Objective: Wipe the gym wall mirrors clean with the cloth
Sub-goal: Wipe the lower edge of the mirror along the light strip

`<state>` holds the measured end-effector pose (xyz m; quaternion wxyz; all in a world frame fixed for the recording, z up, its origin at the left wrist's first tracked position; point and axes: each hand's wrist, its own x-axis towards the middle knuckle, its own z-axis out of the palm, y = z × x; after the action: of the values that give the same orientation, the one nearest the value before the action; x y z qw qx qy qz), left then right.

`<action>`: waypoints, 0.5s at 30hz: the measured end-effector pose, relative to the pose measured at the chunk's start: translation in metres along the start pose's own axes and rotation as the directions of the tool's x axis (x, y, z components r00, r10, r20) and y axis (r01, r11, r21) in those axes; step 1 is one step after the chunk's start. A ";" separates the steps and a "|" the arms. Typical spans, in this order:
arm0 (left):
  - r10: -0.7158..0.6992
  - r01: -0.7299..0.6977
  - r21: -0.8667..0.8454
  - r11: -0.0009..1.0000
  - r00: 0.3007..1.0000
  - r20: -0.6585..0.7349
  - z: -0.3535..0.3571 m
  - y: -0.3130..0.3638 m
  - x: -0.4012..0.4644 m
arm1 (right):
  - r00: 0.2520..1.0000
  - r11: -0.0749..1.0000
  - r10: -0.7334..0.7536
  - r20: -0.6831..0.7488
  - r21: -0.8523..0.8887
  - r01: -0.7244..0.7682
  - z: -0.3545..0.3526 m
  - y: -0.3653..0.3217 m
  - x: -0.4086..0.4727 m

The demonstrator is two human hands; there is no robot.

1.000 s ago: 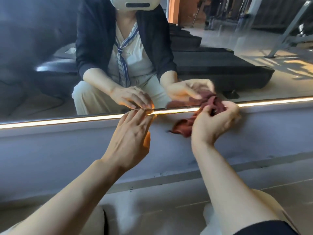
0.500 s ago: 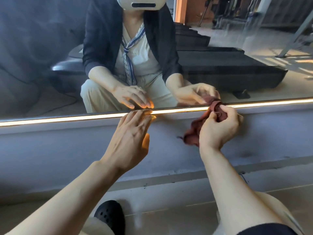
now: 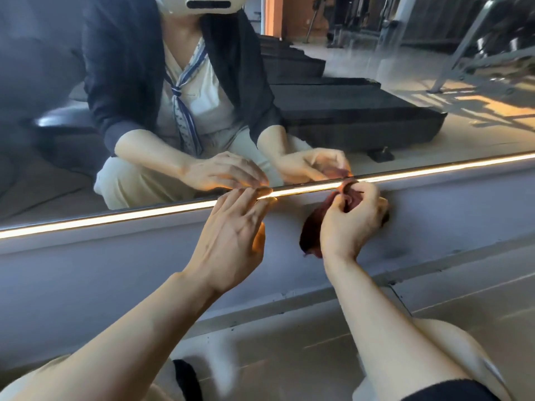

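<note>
Mirror (image 3: 376,39): fills the upper half of the frame, bottom edge running from mid-left up to mid-right along a lit strip (image 3: 115,218); grey wall base (image 3: 101,270) below it.
Change: over the last second the view has drawn closer and the cloth hand has slid right along the strip, the cloth now bunched tighter — I judge the wipe is working the bottom edge, with the broad glass above left to do.
Reflection: a crouching person in dark jacket and light trousers, gym benches and frames behind, upper right.
Left hand (image 3: 231,235): centre of frame, fingers straight, tips resting on the lit strip, holding nothing — it has stayed put as a brace.
Right hand (image 3: 351,224): right of centre, fingers curled round the cloth (image 3: 311,233), pressing it to the strip and wall base.
Cloth: dark red, crumpled, mostly hidden behind the hand, a tail hanging lower left of it.
Floor (image 3: 289,342): pale, lower frame; a dark shoe (image 3: 188,380) at bottom centre.
In the way: nothing on the strip to the right that I can see; the braced hand blocks the leftward run.
</note>
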<state>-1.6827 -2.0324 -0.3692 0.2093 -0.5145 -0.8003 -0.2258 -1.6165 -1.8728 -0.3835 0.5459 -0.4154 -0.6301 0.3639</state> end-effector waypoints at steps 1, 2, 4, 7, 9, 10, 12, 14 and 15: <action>0.004 -0.004 -0.002 1.000 1.000 -0.006 0.002 -0.001 0.001 | 0.994 0.995 -0.096 0.060 -0.009 0.097 0.003 -0.002 -0.011; 0.010 -0.010 -0.006 1.000 1.000 -0.015 0.003 -0.003 0.002 | 0.973 0.981 -0.191 0.128 -0.003 0.193 0.006 -0.005 -0.024; 0.028 -0.029 -0.031 0.999 0.999 -0.025 0.004 -0.005 0.002 | 0.924 0.964 -0.262 0.278 0.039 0.261 0.009 -0.009 -0.044; 0.035 -0.035 -0.047 0.998 0.999 -0.008 0.003 -0.010 0.000 | 0.958 0.993 -0.116 0.262 0.055 0.106 0.006 -0.014 -0.036; 0.027 -0.026 -0.042 0.999 1.000 0.007 0.001 -0.015 -0.005 | 0.997 1.000 -0.013 0.074 0.015 0.012 0.002 -0.014 -0.017; 0.025 -0.024 -0.042 0.999 1.000 0.014 -0.001 -0.017 -0.009 | 0.999 0.999 0.041 0.001 0.010 -0.041 0.001 -0.013 -0.008; 0.027 -0.026 -0.041 0.999 0.999 0.019 -0.007 -0.022 -0.015 | 0.991 0.992 0.123 -0.048 -0.003 -0.123 0.002 -0.015 0.001; 0.020 -0.019 -0.036 0.999 1.000 0.017 -0.013 -0.027 -0.022 | 0.997 0.997 0.063 0.046 -0.053 -0.060 0.010 -0.026 -0.016; 0.005 -0.004 -0.039 0.999 1.000 0.008 -0.016 -0.029 -0.024 | 0.990 0.999 -0.010 0.139 -0.045 0.017 0.013 -0.032 -0.029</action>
<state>-1.6987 -2.0700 -0.3745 0.1963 -0.5212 -0.7955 -0.2388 -1.6321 -1.9123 -0.3674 0.4934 -0.3972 -0.6776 0.3736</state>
